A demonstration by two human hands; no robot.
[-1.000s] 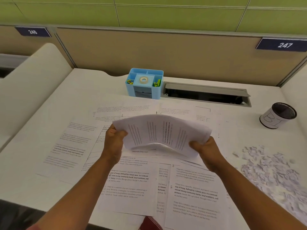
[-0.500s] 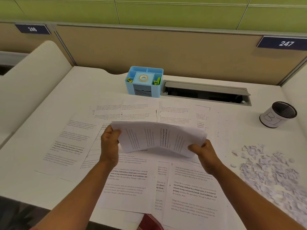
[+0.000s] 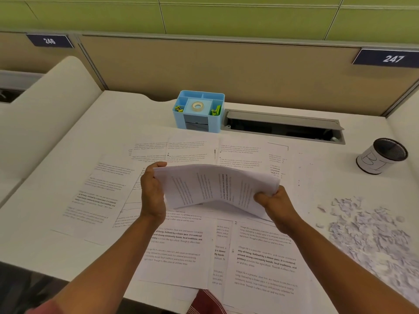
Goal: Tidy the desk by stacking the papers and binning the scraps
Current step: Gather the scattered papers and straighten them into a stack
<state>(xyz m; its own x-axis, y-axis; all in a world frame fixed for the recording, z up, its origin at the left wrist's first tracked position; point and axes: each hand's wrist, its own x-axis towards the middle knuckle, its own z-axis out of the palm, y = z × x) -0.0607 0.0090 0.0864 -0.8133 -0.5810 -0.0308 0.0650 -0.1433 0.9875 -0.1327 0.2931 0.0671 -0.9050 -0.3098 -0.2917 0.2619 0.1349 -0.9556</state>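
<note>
A person's left hand (image 3: 152,194) and right hand (image 3: 273,205) are gripping opposite ends of a gathered sheaf of papers (image 3: 215,186), bowing it above the desk (image 3: 68,137), probably to square its edges, while scraps (image 3: 371,234) are waiting near right.

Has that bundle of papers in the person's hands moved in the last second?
Yes. The bundle of papers has dropped slightly, farther from the blue desk organiser, toward the sheets below.

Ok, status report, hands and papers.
Both hands, left and right, grip the paper stack above the desk. Loose sheets still spread. Scraps unbinned, cup far right.
</note>
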